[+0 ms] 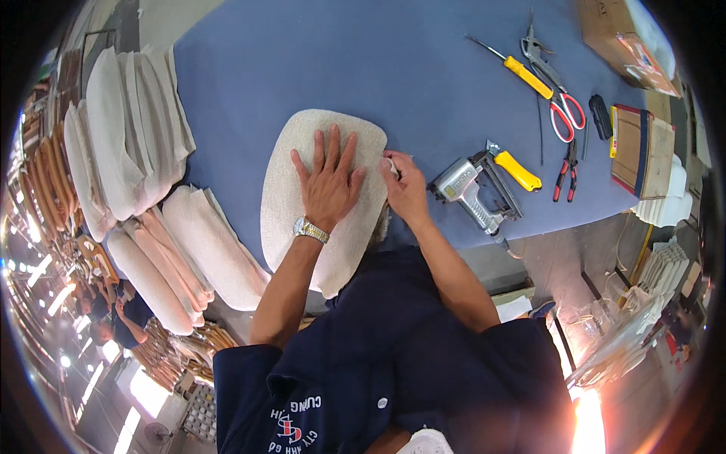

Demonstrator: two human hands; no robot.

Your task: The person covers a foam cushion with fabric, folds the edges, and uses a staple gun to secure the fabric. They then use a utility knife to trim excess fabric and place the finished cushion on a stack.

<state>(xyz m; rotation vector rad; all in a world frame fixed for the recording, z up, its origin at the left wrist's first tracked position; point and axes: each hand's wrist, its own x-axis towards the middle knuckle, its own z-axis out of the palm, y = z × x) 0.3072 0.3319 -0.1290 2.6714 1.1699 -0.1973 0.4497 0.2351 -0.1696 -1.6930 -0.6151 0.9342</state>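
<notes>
A cream fabric-covered seat pad (295,181) lies on the blue table top (355,60), its near end reaching past the table's front edge. My left hand (327,179) rests flat on the pad with fingers spread; a metal watch is on that wrist. My right hand (404,185) pinches the fabric at the pad's right edge, fingers closed on it. A grey pneumatic staple gun (473,193) lies on the table just right of my right hand, untouched.
Stacks of similar cream pads (132,136) fill the table's left side and front-left corner (189,250). Right of the gun lie a yellow-handled cutter (518,170), red pliers (566,170), red scissors (563,113), a yellow screwdriver (525,76) and cardboard boxes (628,38). Other people stand at lower left.
</notes>
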